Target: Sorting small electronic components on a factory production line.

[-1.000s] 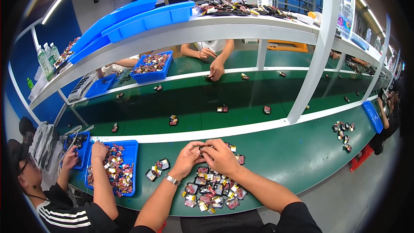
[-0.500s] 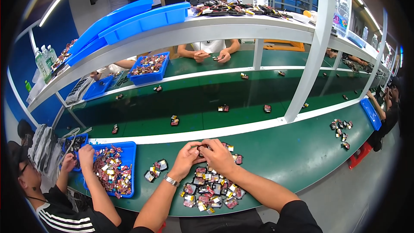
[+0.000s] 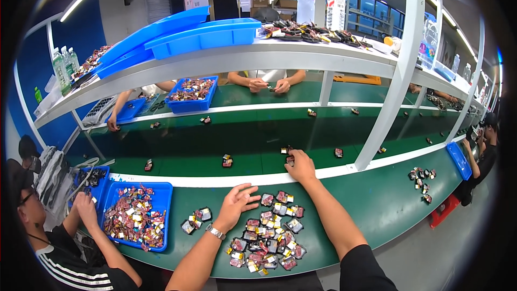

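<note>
My right hand point(image 3: 301, 167) reaches over the white rail onto the green conveyor belt, its fingers closed on a small electronic module point(image 3: 290, 159) with a black case and a reddish part. Just beyond the fingertips sits another such module point(image 3: 285, 150). My left hand point(image 3: 237, 205), with a metal watch at the wrist, hovers open over the green bench, fingers apart and holding nothing. Beside it spreads a pile of similar modules point(image 3: 266, 231), black-cased with silvery, yellow and red parts. A few more modules point(image 3: 195, 219) lie left of my left wrist.
A blue tray point(image 3: 170, 210) of loose parts stands at the left, beside a co-worker's hands point(image 3: 86, 207). A white upright post point(image 3: 385, 91) rises beyond my right arm. Several modules dot the belt. An overhead shelf point(image 3: 301, 54) holds blue trays and bottles.
My hands were together above the pile, fingering a small piece. Now the right has moved forward onto the belt with a module, and the left has opened and dropped back slightly.
</note>
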A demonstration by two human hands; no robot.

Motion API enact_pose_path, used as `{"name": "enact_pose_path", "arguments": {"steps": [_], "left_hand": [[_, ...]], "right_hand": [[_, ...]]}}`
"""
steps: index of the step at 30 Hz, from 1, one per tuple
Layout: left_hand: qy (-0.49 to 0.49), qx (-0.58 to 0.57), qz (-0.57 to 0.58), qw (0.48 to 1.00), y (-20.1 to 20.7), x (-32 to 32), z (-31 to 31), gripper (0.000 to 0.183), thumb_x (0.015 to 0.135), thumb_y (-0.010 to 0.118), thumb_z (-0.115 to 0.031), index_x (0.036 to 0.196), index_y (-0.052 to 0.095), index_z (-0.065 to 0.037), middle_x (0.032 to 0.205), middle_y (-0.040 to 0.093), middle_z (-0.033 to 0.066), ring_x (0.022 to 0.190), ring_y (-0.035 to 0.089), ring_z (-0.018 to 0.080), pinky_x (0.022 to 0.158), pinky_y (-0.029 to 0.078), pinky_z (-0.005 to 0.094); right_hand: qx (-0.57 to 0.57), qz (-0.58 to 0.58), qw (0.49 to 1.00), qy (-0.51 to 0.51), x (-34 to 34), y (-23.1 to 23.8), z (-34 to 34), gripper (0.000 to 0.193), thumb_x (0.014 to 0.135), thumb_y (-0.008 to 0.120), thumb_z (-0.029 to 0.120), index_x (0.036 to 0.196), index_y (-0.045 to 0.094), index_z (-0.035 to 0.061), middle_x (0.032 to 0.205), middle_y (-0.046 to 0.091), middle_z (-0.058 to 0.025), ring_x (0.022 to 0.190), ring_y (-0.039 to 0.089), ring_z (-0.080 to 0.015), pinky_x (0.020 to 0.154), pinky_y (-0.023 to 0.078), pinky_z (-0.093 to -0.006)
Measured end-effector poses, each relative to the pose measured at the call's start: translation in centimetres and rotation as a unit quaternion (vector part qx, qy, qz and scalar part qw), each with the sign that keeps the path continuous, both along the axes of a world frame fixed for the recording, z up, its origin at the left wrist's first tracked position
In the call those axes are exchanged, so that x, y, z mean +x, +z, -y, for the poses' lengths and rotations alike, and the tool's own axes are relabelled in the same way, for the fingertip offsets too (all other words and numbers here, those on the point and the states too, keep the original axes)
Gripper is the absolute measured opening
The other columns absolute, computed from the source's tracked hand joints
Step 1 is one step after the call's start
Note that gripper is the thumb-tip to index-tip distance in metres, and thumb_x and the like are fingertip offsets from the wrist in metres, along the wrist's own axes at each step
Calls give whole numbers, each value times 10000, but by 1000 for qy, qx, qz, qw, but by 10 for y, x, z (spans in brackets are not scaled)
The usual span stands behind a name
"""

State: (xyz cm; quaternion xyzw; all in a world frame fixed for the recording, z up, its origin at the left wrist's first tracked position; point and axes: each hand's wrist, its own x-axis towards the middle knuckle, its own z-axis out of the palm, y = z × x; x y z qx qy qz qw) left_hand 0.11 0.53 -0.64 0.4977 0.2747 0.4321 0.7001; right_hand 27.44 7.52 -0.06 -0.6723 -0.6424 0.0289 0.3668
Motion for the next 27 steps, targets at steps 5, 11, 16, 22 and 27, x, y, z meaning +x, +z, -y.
{"name": "enact_pose_path", "arguments": {"steps": [5, 11, 16, 22, 27], "left_hand": [[-10, 2, -9, 1000, 1, -2, -1, 365, 998, 463, -103, 1333, 399, 29, 1338, 515, 221, 1158, 588, 301, 933, 537, 394], [-12, 11, -18, 1000, -2, -2, -1, 324, 999, 457, -107, 1293, 432, 26, 1258, 561, 231, 1084, 624, 290, 897, 553, 389], [-24, 12, -10, 1000, -3, -5, -1, 315, 991, 461, -71, 1289, 439, 29, 1224, 583, 216, 1039, 641, 259, 866, 558, 343], [-32, 18, -1, 999, -1, 0, -1, 313, 987, 467, -67, 1285, 450, 28, 1202, 594, 204, 981, 651, 222, 825, 563, 323], [-22, -12, -16, 1000, 1, -9, 1, 322, 1000, 465, -134, 1277, 465, 31, 1177, 603, 184, 942, 649, 201, 794, 563, 312]], "right_hand": [[-48, 59, 992, -96, 23, 7, -31, 576, 725, 755, 370, 1182, 594, 58, 1212, 576, -140, 1148, 526, -338, 941, 463, -454], [-160, -41, 985, -53, 33, 17, -61, 538, 649, 821, 192, 1135, 664, 24, 1079, 686, -171, 1000, 657, -322, 895, 513, -392], [-166, -189, 966, -64, 37, 21, -55, 385, 661, 808, 104, 1022, 707, 15, 990, 711, -150, 929, 682, -264, 844, 528, -354], [-100, -331, 938, 33, 44, 37, -35, 308, 715, 739, -11, 1015, 671, -22, 905, 700, -98, 835, 670, -167, 762, 536, -295], [-238, -356, 850, 308, -15, 62, 34, 361, 748, 712, -43, 1081, 573, -25, 891, 673, -77, 799, 650, -140, 746, 520, -253]]}}
